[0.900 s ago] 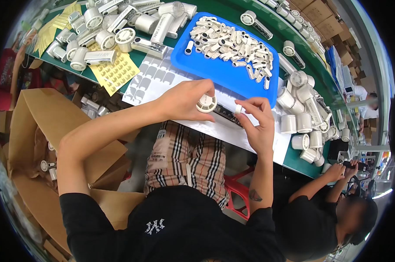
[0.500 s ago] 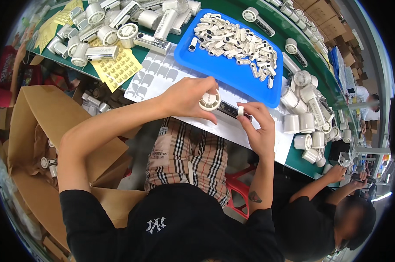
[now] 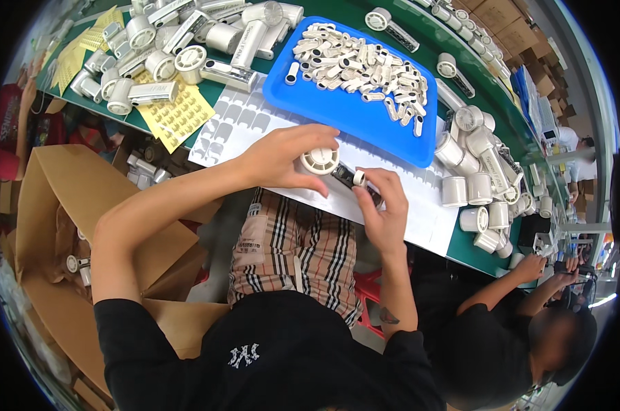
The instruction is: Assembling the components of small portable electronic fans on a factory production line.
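A white handheld fan lies over the white sheet in front of me, its round slotted head (image 3: 320, 161) to the left and its dark handle face (image 3: 343, 175) slanting down to the right. My left hand (image 3: 286, 156) is curved around the fan's head, thumb on the near side and fingers on the far side. At the handle's lower end, my right hand (image 3: 387, 209) pinches a small white part (image 3: 358, 178) between thumb and forefinger, against the dark face. The right fingers partly hide the handle's end.
Beyond my hands, a blue tray (image 3: 282, 96) holds many small white parts. White fans (image 3: 224, 35) pile up at the far left, near yellow sticker sheets (image 3: 180, 113); more fans (image 3: 485, 157) crowd the right. An open cardboard box (image 3: 56, 205) stands left. A co-worker (image 3: 491, 342) sits at right.
My right hand has moved left and slightly nearer, bringing the small white part closer to the fan's head. The left hand stays around the head. The whole view has shifted slightly.
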Demonstrator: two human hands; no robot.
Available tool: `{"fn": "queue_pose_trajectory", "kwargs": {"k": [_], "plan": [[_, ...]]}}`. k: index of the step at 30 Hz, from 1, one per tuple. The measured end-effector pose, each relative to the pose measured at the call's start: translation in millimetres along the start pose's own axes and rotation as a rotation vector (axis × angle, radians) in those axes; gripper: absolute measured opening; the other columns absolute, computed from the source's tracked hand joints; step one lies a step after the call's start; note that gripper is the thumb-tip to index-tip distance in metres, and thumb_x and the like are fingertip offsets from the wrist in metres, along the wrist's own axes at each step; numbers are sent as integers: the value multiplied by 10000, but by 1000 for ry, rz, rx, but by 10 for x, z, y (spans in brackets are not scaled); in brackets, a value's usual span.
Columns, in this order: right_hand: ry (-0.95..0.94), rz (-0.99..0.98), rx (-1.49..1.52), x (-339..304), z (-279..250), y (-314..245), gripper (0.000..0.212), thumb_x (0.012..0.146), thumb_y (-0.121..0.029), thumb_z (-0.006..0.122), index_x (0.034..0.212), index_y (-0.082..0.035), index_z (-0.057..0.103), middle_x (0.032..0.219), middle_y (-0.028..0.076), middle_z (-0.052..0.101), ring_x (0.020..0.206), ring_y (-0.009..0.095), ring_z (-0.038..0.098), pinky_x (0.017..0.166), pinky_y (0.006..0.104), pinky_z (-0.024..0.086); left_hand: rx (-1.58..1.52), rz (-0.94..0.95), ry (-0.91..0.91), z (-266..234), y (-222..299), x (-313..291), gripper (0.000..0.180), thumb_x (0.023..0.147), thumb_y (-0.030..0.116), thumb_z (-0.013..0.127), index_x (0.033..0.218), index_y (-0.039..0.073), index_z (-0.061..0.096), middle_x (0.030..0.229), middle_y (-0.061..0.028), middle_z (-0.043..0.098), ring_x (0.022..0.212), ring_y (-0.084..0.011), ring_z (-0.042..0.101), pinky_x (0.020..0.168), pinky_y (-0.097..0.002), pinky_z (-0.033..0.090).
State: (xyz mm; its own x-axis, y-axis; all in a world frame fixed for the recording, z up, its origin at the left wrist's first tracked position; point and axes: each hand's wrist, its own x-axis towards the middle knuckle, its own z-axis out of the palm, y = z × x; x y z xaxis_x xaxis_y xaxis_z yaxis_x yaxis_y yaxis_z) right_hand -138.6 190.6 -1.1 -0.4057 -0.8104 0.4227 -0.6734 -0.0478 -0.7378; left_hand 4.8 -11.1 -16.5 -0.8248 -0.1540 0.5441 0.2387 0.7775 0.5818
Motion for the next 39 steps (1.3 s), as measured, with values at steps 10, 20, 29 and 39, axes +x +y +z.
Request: {"fn": "queue_pose_trajectory", "kwargs": {"k": [10, 20, 29, 39], "plan": [[172, -90, -61, 1, 165, 51, 295, 838, 31, 637, 1130, -12, 641, 1008, 137, 597, 855, 251, 618, 726, 320, 506, -161, -35, -194, -44, -1, 26, 584, 838, 276, 728, 1292, 29, 455, 1403, -189, 460, 1183, -369, 542, 962, -410, 468], [164, -58, -22, -16, 168, 81, 301, 846, 42, 619, 1141, -17, 635, 1037, 128, 581, 859, 243, 604, 712, 315, 496, -72, -78, -21, -114, 30, 89, 551, 746, 256, 820, 1176, 48, 547, 1282, -154, 586, 1137, -325, 593, 935, -383, 498], [114, -99, -22, 27, 119, 81, 308, 838, 49, 623, 1137, -24, 638, 1035, 119, 588, 863, 243, 604, 706, 312, 495, -40, 2, -23, -91, 29, 57, 555, 750, 243, 811, 1217, 52, 579, 1256, -140, 545, 1135, -317, 554, 943, -386, 466], [59, -100, -8, 56, 52, 84, 310, 835, 56, 622, 1132, -31, 641, 1042, 115, 591, 884, 251, 611, 723, 315, 498, -30, -41, -129, -138, 83, 106, 570, 739, 201, 818, 1234, 60, 574, 1274, -144, 506, 1178, -310, 510, 980, -372, 427]]}}
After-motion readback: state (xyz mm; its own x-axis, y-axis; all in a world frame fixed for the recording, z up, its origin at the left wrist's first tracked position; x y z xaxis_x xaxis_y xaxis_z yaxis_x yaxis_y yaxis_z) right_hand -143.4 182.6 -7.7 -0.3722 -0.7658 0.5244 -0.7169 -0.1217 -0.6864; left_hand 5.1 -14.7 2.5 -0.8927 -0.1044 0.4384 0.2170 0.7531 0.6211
